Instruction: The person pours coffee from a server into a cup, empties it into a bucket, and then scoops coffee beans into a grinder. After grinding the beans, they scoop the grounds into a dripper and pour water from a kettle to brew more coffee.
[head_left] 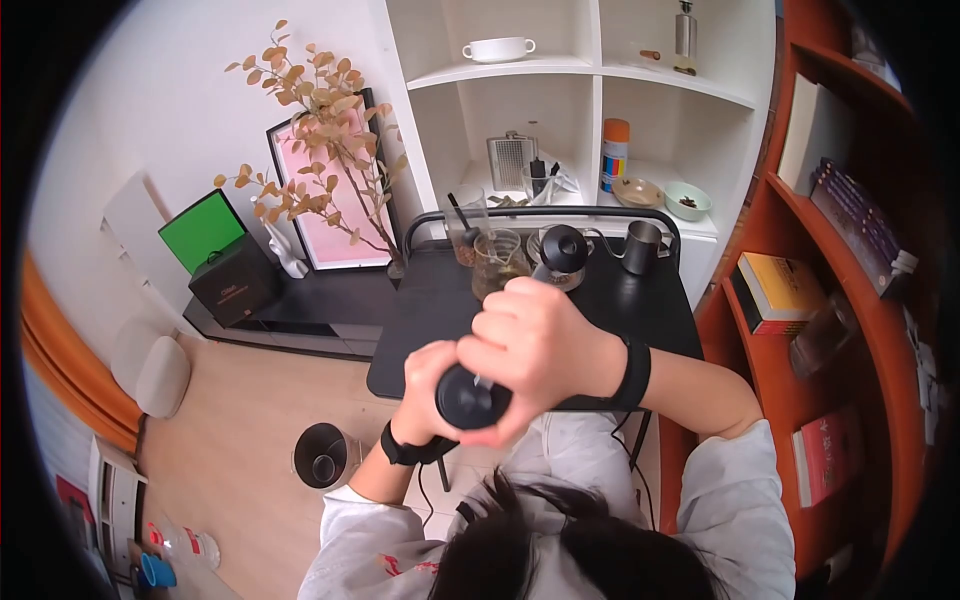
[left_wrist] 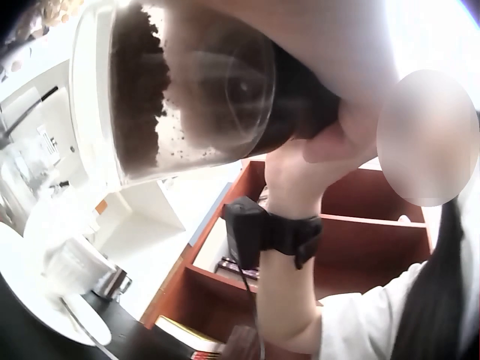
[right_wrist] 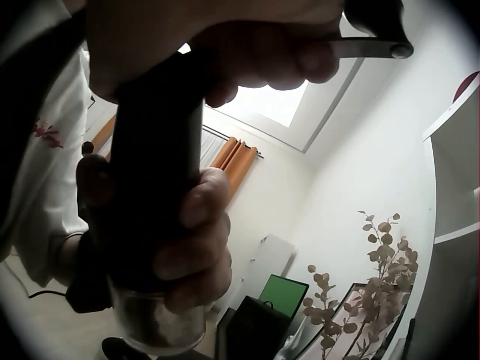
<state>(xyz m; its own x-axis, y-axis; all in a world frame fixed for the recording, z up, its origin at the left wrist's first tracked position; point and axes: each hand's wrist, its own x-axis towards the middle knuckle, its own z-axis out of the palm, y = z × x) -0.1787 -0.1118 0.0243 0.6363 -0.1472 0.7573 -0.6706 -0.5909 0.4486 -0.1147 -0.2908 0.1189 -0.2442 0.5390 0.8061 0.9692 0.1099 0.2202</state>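
A hand coffee grinder is held up in front of the body, its round black top facing the head camera. My left hand wraps its fingers round the black body, which the right wrist view shows from the side. Dark ground coffee shows inside the clear jar in the left wrist view. My right hand grips the metal crank handle above the grinder, fingers curled over it. The crank's black knob sticks out past the knuckles.
The black table carries a glass server, a tall glass and a metal pitcher. White shelves stand behind, a red-brown bookcase at the right. A bin sits on the floor at left.
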